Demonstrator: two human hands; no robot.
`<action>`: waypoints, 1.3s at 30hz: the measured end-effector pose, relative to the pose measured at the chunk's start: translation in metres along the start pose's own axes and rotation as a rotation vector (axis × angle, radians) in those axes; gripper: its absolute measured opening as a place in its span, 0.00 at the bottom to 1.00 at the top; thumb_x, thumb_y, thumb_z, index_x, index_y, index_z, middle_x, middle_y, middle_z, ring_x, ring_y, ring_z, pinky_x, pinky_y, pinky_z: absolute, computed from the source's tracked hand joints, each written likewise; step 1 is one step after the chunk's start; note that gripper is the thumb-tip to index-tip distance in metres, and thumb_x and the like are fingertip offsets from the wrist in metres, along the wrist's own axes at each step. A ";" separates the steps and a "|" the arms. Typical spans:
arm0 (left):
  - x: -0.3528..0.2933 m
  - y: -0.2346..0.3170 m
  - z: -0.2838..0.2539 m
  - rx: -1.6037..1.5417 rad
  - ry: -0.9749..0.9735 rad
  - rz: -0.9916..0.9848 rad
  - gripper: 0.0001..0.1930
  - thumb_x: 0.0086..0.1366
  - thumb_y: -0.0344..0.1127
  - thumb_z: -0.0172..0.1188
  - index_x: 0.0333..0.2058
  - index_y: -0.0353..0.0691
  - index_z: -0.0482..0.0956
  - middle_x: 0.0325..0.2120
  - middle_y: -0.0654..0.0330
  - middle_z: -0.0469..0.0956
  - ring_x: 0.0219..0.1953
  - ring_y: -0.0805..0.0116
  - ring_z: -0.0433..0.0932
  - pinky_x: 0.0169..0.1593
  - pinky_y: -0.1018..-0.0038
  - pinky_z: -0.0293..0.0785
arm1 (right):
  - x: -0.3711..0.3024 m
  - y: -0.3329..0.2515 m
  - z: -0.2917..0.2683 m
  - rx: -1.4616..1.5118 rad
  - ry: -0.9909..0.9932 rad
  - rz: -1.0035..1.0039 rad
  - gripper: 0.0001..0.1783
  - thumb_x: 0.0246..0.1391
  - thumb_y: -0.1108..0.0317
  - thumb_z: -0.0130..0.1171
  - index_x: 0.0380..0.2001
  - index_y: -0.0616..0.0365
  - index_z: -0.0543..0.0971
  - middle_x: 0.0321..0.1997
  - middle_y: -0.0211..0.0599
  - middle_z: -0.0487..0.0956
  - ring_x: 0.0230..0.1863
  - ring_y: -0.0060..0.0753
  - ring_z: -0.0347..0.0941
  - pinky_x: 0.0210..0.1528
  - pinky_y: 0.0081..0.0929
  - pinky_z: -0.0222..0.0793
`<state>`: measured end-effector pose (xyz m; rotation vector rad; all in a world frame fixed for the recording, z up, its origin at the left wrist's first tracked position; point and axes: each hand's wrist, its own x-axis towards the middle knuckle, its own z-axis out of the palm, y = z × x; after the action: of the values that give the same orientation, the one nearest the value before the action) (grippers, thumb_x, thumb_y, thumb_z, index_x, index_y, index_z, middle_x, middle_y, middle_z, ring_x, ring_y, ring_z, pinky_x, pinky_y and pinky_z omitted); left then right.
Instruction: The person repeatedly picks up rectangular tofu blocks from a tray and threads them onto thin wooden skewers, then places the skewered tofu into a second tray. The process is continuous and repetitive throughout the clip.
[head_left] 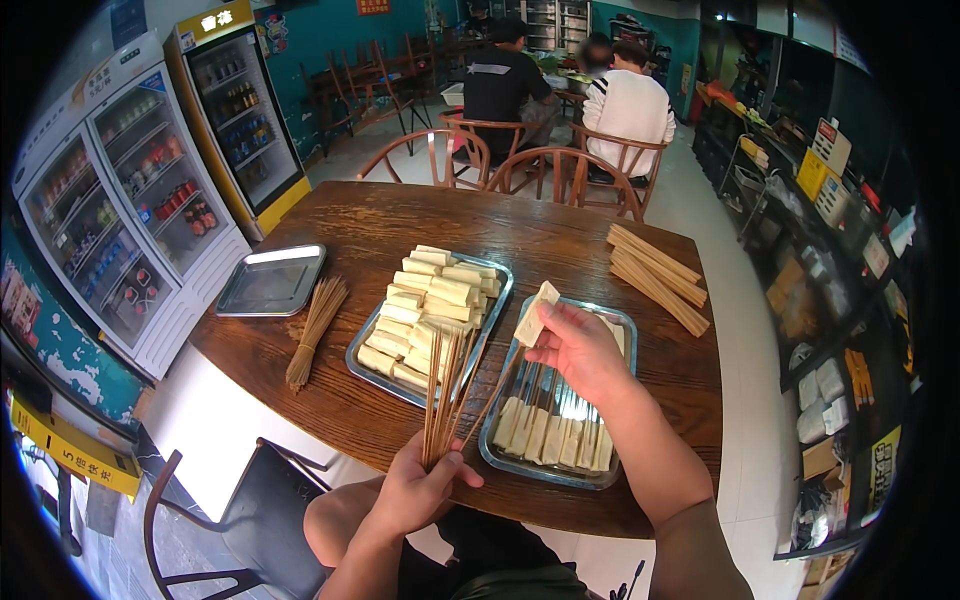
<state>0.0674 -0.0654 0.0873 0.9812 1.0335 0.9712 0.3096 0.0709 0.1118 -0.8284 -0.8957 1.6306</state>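
A bunch of thin wooden skewers (441, 405) stands upright in my closed left hand (412, 487), at the table's near edge. My right hand (588, 352) pinches a pale, folded tofu-skin-like piece (536, 316) between thumb and fingers, above the right tray. One skewer slants from my left hand up toward that piece; whether its tip is inside it is hard to see. The middle metal tray (508, 285) carries a heap of similar pale pieces (432, 285). In the right metal tray (487, 437), skewered pieces (553, 437) lie in a row, partly covered by my right arm.
On the dark wooden table (350, 215) lie a bare metal tray (270, 282), a tied skewer bundle (318, 330) and loose skewers (655, 277). Chairs (565, 178) stand beyond; two seated people (630, 110) are farther back, with another partly hidden. Drink fridges (130, 190) line the left, cluttered shelves the right.
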 end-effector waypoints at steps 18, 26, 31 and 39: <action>0.001 0.010 0.007 0.022 -0.009 0.024 0.08 0.73 0.29 0.50 0.49 0.37 0.68 0.28 0.52 0.82 0.20 0.82 0.66 0.24 0.85 0.61 | -0.010 -0.002 0.008 -0.125 -0.097 -0.033 0.12 0.66 0.59 0.58 0.42 0.57 0.78 0.41 0.32 0.81 0.42 0.26 0.78 0.42 0.31 0.78; 0.005 0.005 0.010 -0.034 0.014 0.060 0.08 0.73 0.28 0.50 0.49 0.38 0.68 0.27 0.51 0.82 0.18 0.83 0.63 0.22 0.86 0.59 | -0.020 0.001 0.024 -0.134 -0.131 -0.015 0.13 0.67 0.59 0.57 0.43 0.58 0.79 0.42 0.32 0.81 0.42 0.25 0.77 0.43 0.30 0.79; 0.005 0.004 0.010 -0.059 0.029 0.069 0.09 0.73 0.27 0.51 0.49 0.38 0.68 0.27 0.51 0.82 0.17 0.83 0.62 0.22 0.86 0.58 | -0.021 0.002 0.026 -0.138 -0.157 0.003 0.13 0.68 0.60 0.56 0.44 0.59 0.79 0.42 0.33 0.81 0.43 0.25 0.78 0.43 0.30 0.79; 0.004 0.004 0.011 -0.052 0.016 0.088 0.08 0.73 0.26 0.51 0.49 0.38 0.68 0.27 0.52 0.82 0.17 0.84 0.61 0.21 0.86 0.57 | -0.019 -0.001 0.021 -0.074 -0.096 -0.054 0.19 0.65 0.57 0.60 0.48 0.63 0.78 0.44 0.35 0.81 0.43 0.25 0.78 0.41 0.26 0.80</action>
<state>0.0785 -0.0621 0.0926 0.9840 0.9800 1.0746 0.2959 0.0498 0.1237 -0.7754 -1.0427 1.6085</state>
